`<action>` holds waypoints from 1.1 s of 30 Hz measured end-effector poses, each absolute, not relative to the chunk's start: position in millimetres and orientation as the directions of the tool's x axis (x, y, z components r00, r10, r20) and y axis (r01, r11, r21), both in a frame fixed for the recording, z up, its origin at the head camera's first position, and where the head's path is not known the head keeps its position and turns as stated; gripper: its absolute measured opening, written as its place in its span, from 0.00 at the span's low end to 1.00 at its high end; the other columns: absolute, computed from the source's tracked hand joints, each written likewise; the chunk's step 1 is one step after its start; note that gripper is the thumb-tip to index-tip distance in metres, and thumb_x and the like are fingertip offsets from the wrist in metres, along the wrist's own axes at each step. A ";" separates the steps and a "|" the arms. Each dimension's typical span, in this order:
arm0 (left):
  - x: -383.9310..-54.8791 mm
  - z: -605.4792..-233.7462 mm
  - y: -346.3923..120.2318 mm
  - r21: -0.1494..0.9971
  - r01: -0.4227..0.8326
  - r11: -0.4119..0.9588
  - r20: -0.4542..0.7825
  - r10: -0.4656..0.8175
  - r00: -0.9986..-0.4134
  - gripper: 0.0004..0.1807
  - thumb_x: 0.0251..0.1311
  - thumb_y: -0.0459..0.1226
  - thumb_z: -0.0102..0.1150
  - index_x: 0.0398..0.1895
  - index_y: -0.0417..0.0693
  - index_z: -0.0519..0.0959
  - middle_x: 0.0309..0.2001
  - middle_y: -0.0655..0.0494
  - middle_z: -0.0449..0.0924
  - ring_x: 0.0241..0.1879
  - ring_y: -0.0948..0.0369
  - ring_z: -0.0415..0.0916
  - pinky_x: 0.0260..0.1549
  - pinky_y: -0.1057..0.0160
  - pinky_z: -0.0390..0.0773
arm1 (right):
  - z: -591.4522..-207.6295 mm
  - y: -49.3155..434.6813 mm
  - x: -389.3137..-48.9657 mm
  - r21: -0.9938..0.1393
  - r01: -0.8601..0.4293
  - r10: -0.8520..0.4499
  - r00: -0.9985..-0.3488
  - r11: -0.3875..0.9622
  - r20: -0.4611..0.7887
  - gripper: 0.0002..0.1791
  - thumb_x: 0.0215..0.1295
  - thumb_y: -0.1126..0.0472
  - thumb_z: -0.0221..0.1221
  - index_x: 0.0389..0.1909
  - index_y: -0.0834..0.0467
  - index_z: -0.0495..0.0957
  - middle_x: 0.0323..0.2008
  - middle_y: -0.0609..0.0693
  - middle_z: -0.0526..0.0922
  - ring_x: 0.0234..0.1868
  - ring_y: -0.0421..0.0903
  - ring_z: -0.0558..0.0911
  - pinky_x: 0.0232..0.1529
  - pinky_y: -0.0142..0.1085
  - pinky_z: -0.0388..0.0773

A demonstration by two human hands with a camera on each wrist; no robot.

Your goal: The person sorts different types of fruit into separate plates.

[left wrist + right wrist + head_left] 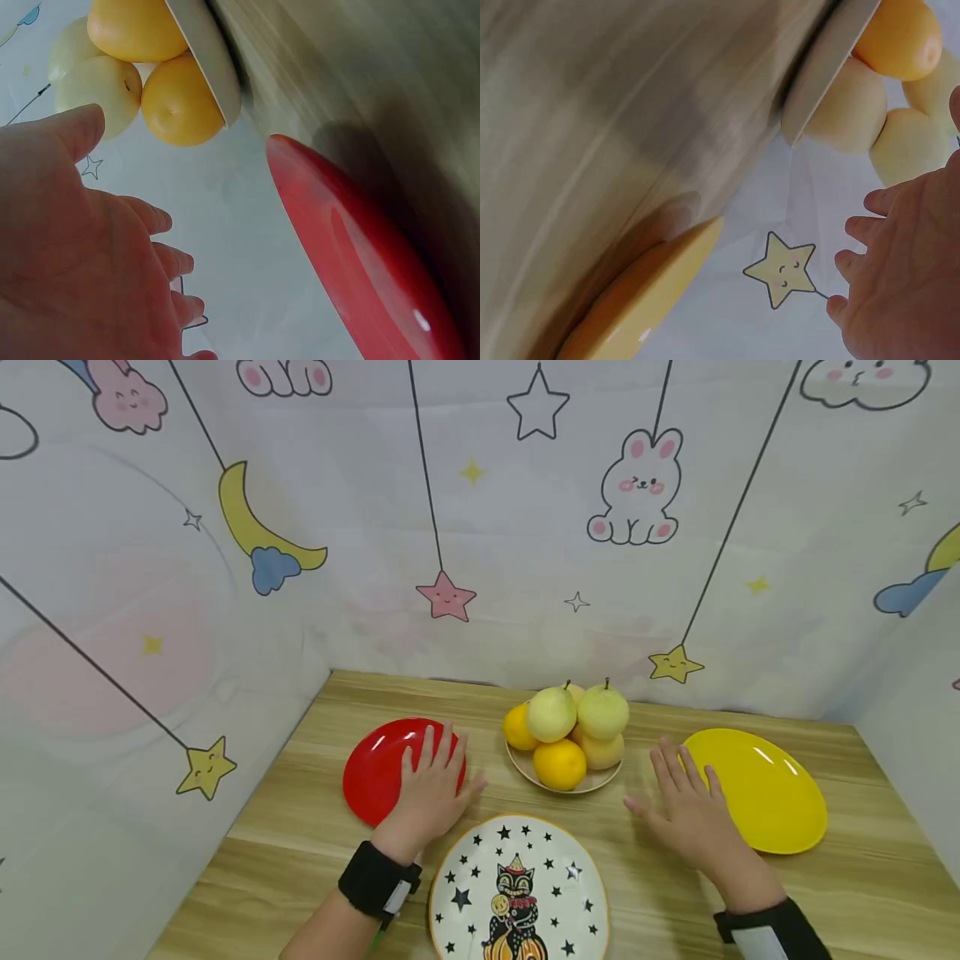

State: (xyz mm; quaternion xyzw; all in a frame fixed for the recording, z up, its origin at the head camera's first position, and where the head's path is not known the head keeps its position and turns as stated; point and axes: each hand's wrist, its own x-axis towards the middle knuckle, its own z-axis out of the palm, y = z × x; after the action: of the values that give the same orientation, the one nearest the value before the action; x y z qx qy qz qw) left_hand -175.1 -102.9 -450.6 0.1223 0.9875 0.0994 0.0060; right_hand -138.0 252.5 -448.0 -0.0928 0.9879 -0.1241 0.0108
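Observation:
My left hand (429,789), fingers spread and holding nothing, hovers over the right part of a red plate (375,768). On the other side, my right hand (686,818) is also spread and bare, its fingertips beside the left edge of a yellow plate (772,793). Between the hands and farther back stands a shallow bowl (525,762) piled with fruit. Two green pears (552,714) top the pile, with orange-yellow fruits (559,765) below them. In the left wrist view the palm (75,247) is raised above the red plate's level.
Nearest the body lies a white plate (555,868) with black stars and a cat on pumpkins. The wooden table (300,860) meets patterned cloth walls (360,510) at the back and both sides.

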 end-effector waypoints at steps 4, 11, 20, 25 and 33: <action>-166.0 -459.0 -104.2 0.201 0.259 0.945 -0.009 0.266 -0.964 0.45 0.61 0.60 0.48 0.75 0.49 0.48 0.76 0.47 0.39 0.74 0.44 0.31 0.67 0.35 0.37 | -460.2 244.8 -129.0 -0.234 -0.212 -0.215 -0.977 0.949 0.014 0.50 0.64 0.31 0.44 0.74 0.61 0.42 0.75 0.58 0.39 0.75 0.58 0.37 0.68 0.63 0.36; -145.0 -470.5 -103.3 0.239 0.307 0.921 0.014 0.313 -0.950 0.45 0.61 0.62 0.46 0.75 0.50 0.46 0.76 0.49 0.37 0.74 0.46 0.30 0.66 0.34 0.39 | -473.3 227.8 -112.2 -0.228 -0.272 -0.271 -0.962 0.935 0.036 0.50 0.62 0.29 0.45 0.73 0.61 0.49 0.75 0.56 0.42 0.75 0.57 0.43 0.70 0.59 0.37; -114.2 -475.0 -107.6 0.258 0.390 0.884 -0.015 0.407 -0.913 0.46 0.62 0.63 0.44 0.75 0.50 0.44 0.76 0.52 0.33 0.75 0.48 0.31 0.65 0.33 0.45 | -480.9 208.0 -90.1 -0.224 -0.367 -0.357 -0.930 0.903 0.086 0.48 0.61 0.32 0.50 0.71 0.62 0.55 0.74 0.57 0.50 0.72 0.59 0.53 0.69 0.59 0.47; -100.0 -475.4 -116.7 0.317 0.382 0.868 -0.012 0.406 -0.914 0.45 0.62 0.61 0.45 0.76 0.55 0.43 0.77 0.55 0.32 0.75 0.50 0.34 0.64 0.32 0.47 | -485.8 200.1 -79.7 -0.244 -0.395 -0.371 -0.918 0.886 0.140 0.44 0.61 0.33 0.53 0.66 0.63 0.64 0.67 0.59 0.64 0.63 0.59 0.68 0.59 0.59 0.65; -84.2 -466.2 -125.5 0.447 0.258 0.857 -0.063 0.317 -0.946 0.42 0.61 0.57 0.53 0.71 0.43 0.56 0.65 0.46 0.57 0.62 0.49 0.57 0.57 0.44 0.70 | -476.5 195.7 -72.8 -0.575 -0.159 -0.279 -0.952 0.802 -0.126 0.32 0.65 0.38 0.52 0.55 0.61 0.70 0.45 0.49 0.74 0.44 0.44 0.76 0.48 0.43 0.76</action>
State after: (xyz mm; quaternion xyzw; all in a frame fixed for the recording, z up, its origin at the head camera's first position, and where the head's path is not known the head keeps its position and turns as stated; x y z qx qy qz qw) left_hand -84.2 -125.5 -466.2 0.1495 0.9611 0.2220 0.0674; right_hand -72.8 195.7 -476.5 -0.1160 0.9438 -0.2920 0.1025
